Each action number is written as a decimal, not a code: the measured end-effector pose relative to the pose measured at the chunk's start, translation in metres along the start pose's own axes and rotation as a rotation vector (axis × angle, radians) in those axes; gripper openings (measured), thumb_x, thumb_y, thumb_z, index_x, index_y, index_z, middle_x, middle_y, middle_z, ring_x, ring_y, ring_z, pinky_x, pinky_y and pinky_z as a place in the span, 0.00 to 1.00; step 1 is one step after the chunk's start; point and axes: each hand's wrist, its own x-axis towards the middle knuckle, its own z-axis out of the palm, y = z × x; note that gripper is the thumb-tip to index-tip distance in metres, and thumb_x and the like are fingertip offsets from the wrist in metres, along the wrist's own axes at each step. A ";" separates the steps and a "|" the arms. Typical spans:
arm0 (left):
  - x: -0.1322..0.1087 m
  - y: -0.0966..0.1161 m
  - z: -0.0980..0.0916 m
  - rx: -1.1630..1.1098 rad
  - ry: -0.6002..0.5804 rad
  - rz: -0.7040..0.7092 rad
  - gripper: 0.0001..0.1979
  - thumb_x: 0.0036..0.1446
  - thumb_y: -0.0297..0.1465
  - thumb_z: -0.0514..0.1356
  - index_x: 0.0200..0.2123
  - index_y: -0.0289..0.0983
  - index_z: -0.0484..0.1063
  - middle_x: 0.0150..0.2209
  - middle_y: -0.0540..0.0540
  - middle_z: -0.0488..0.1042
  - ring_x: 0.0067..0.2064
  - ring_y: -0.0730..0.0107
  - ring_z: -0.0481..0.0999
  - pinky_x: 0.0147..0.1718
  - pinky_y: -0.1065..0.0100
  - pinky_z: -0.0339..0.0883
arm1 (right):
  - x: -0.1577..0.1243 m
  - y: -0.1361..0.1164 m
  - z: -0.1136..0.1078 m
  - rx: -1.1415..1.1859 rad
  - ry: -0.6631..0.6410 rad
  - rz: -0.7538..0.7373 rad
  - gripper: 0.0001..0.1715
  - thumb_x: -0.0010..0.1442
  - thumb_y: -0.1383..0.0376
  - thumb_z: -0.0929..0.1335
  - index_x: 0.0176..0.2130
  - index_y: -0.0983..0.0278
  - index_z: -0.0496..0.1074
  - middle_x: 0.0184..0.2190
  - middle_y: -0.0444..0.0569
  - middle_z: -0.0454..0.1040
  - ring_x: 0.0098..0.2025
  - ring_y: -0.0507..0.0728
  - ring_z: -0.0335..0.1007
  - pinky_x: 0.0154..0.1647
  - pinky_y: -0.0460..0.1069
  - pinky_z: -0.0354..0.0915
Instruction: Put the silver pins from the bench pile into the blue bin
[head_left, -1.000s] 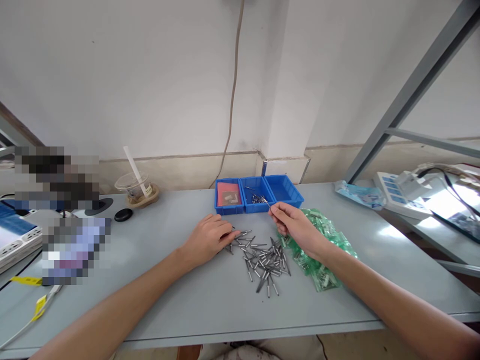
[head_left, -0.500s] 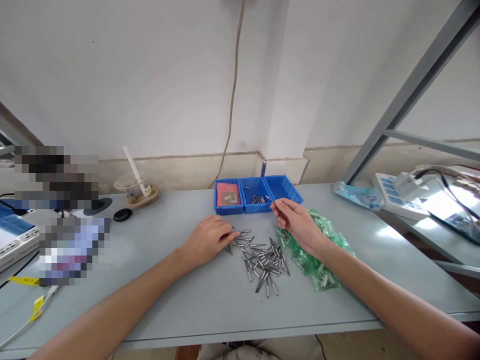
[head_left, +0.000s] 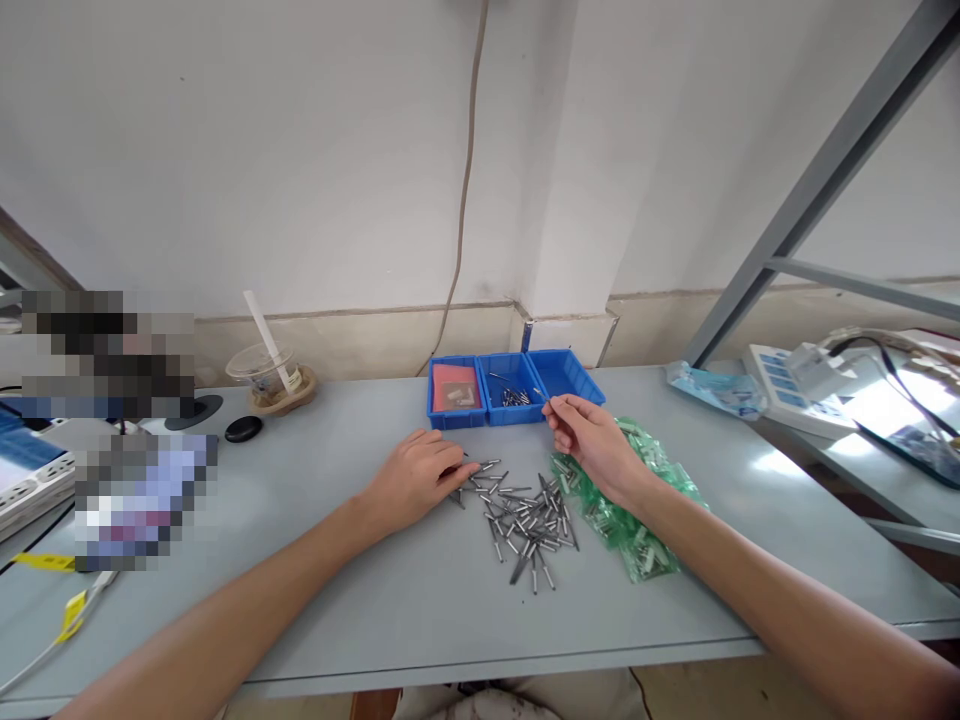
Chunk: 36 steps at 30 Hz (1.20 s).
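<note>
A loose pile of metal blind rivets (head_left: 534,520) lies on the grey table. My left hand (head_left: 420,475) rests palm down at the pile's left edge, its thumb stretched out beside several rivets and its fingers loosely bent, with the fingertips partly hidden. Above the front edge of the blue bins, my right hand (head_left: 581,430) pinches a single rivet (head_left: 538,394) between thumb and forefinger, tip pointing up and left. The middle blue bin (head_left: 512,416) holds several rivets. Under my right wrist are green plastic bags (head_left: 649,555) of small metal parts.
The left blue bin (head_left: 457,420) contains a red packet; the right blue bin (head_left: 562,372) adjoins the middle one. A plastic cup with a straw (head_left: 262,370) and a black oval object (head_left: 244,429) stand at left. Power strips and cables lie at both sides.
My right hand has barely shifted, and the pinched rivet now tilts more steeply upward. My left hand stays in place.
</note>
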 end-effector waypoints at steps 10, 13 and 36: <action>0.000 0.000 0.000 -0.009 -0.007 -0.007 0.22 0.76 0.39 0.55 0.26 0.39 0.63 0.24 0.51 0.68 0.30 0.67 0.65 0.35 0.64 0.60 | -0.001 -0.002 0.002 -0.020 -0.016 -0.012 0.21 0.62 0.47 0.75 0.37 0.61 0.76 0.31 0.43 0.67 0.25 0.49 0.56 0.25 0.48 0.58; 0.000 -0.001 0.000 -0.007 -0.004 -0.006 0.22 0.76 0.39 0.55 0.26 0.39 0.63 0.24 0.51 0.68 0.30 0.67 0.65 0.35 0.64 0.60 | -0.002 -0.002 0.001 -0.033 -0.008 -0.025 0.21 0.62 0.46 0.75 0.37 0.61 0.76 0.31 0.43 0.68 0.24 0.49 0.56 0.25 0.48 0.57; -0.001 -0.002 0.002 -0.005 -0.008 0.000 0.22 0.76 0.39 0.56 0.27 0.38 0.61 0.25 0.52 0.67 0.30 0.68 0.64 0.35 0.64 0.59 | -0.001 0.001 -0.002 -0.106 -0.011 -0.083 0.17 0.67 0.49 0.72 0.43 0.60 0.77 0.32 0.45 0.75 0.22 0.47 0.56 0.22 0.47 0.53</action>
